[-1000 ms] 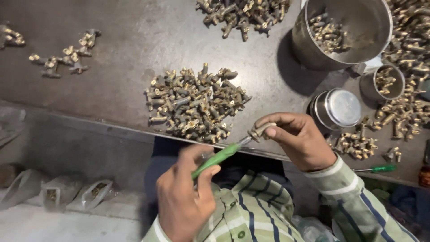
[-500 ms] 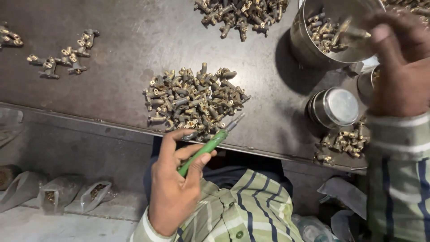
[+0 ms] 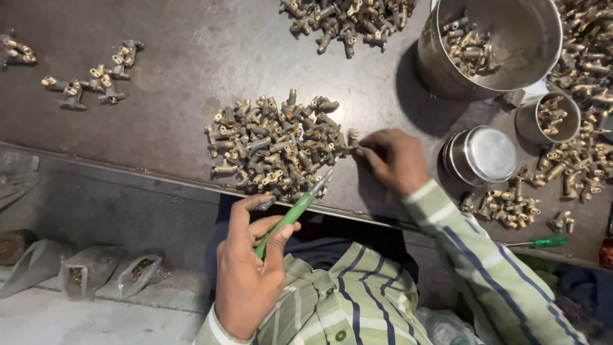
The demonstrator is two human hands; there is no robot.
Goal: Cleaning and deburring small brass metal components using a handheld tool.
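Left hand [image 3: 246,275] off the near edge of the bench [image 3: 179,70], below it, fingers curled round the green handle of a screwdriver [image 3: 290,217]; thumb and forefinger pinching the handle, the other fingers loosely spread. Metal tip pointing up and away, reaching just over the near edge and ending right beside the pile [image 3: 278,144].

Right hand [image 3: 396,160] resting on the bench near that same edge, palm down, fingertips [image 3: 367,150] closed on a single fitting [image 3: 351,144] at the pile's right fringe. Cannot tell whether lifted clear or only pinched in place. Striped sleeve [image 3: 485,268] running back across the near edge toward the lower right.

Pile of small brass fittings lying near the middle of the near edge, between the two hands: screwdriver tip touching or almost touching its near right side, right hand touching its right side.

Elsewhere on the bench: second heap [image 3: 345,19] at the far edge; large steel pot [image 3: 498,48] at the far right corner, some fittings inside; small cup [image 3: 549,118] just beside it, also holding fittings; closed round tin [image 3: 482,156] just right of the right hand; loose fittings [image 3: 511,204] near the tin and more along the right edge; small scatter [image 3: 96,80] toward the left edge. Second green screwdriver [image 3: 539,243] lying at the near edge, far right. Below the bench, left: small plastic bags [image 3: 89,271] on the floor.
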